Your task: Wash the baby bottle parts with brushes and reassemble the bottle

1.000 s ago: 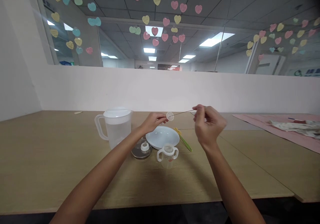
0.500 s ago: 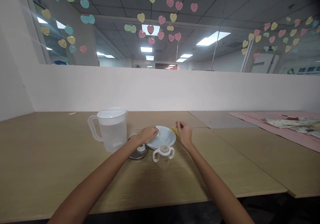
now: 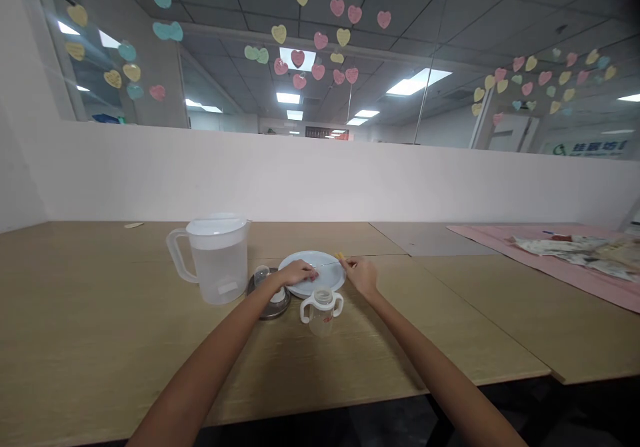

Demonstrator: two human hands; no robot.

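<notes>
One thin wire (image 3: 329,263) runs left-right over the bowl (image 3: 329,278), tip pointing left; right hand (image 3: 362,275) pinches its right end; left hand (image 3: 296,272) over bowl, can't tell grip.

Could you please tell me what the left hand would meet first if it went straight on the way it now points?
Probably the white bowl, since the left hand is over it with fingertips angled down; depth is unclear, though, so it might pass above toward the right hand.
</notes>
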